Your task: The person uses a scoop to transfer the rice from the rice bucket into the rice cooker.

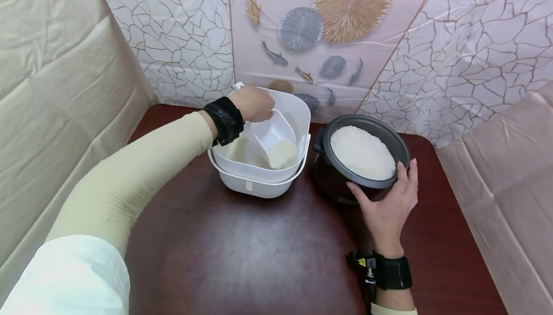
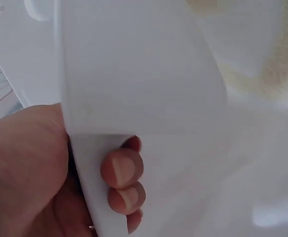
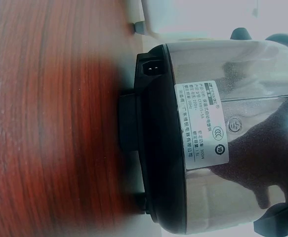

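Note:
In the head view my left hand reaches into a white bin and grips the handle of a white scoop. Rice lies in the scoop's lower end, tilted down inside the bin. The left wrist view has my fingers curled round the scoop's handle. On the right, a rice cooker is filled with white rice. My right hand rests against its near right side, thumb and fingers spread at the rim. The right wrist view shows the cooker's labelled side.
Both containers stand side by side on a dark red-brown table. A patterned backdrop rises behind them. Beige cloth walls flank the table. The bin's carrying handle hangs around its outside.

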A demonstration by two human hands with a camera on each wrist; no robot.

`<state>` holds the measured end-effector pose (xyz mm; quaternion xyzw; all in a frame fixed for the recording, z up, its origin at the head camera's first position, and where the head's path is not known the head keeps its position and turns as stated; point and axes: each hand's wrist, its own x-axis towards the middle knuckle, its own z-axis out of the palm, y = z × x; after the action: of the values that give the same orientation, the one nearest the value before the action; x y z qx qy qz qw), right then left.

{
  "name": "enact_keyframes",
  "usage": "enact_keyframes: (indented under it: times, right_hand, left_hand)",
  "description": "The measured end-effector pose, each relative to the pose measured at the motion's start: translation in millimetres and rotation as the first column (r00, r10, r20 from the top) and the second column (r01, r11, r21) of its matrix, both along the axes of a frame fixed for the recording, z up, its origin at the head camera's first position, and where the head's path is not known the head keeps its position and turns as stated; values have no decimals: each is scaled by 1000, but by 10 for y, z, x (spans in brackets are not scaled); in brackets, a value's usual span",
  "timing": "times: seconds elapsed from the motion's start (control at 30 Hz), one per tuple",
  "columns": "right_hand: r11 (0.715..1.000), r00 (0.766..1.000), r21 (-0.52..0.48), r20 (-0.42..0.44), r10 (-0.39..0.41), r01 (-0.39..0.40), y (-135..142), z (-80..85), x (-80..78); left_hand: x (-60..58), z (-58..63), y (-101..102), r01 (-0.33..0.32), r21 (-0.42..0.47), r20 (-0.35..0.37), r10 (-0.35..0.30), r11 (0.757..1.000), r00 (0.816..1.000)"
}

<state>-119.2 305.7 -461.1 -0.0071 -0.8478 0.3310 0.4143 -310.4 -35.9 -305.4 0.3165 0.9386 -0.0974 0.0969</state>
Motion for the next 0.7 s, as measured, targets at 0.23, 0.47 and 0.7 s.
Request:
enact_keyframes:
  times: [0.23, 0.47, 0.7]
  right_hand:
    - [1000, 1000, 10, -9, 1, -1, 4, 4, 0]
    - [1000, 1000, 17, -17, 3, -2, 17, -8, -9]
    - [1000, 1000, 17, -18, 1, -1, 18, -12, -10]
  left_hand:
    - [-22, 79, -71, 19, -29, 40, -18, 999, 999]
    - [-28, 242, -134, 17, -48, 79, -13, 999, 997]
    - [-60, 287, -200, -5, -31, 129, 9, 1000, 992]
